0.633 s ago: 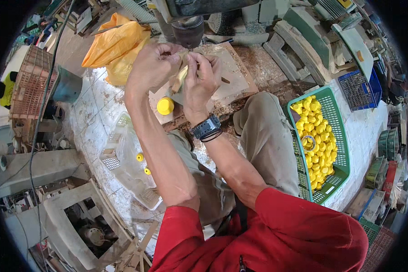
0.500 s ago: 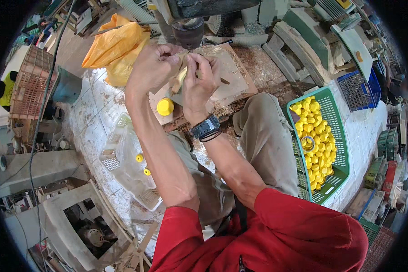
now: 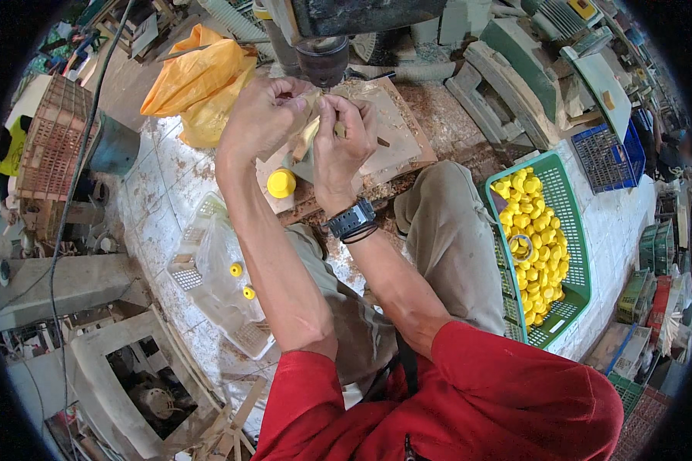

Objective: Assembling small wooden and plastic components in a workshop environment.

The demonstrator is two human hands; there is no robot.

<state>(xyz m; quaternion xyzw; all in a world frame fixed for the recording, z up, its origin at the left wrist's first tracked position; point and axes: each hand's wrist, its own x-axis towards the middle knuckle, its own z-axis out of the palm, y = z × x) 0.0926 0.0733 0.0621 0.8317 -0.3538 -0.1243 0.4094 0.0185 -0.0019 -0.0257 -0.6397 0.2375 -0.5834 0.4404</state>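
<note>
My left hand [image 3: 260, 117] and my right hand [image 3: 343, 144] are raised together just below a dark drill chuck [image 3: 322, 63]. Both are closed around a small pale yellow piece [image 3: 307, 139] held between them; my fingers hide most of it. My right wrist carries a dark watch [image 3: 351, 219]. Under the hands lies a worn wooden board [image 3: 396, 131], and one yellow cap [image 3: 281, 183] stands on it near my left forearm.
A green basket [image 3: 573, 238] with several yellow caps sits at my right knee. At my left is a white basket [image 3: 207, 280] lined with clear plastic, holding two yellow caps. An orange plastic bag [image 3: 200, 84] lies beyond it. A blue crate [image 3: 603, 157] and machine parts crowd the far right.
</note>
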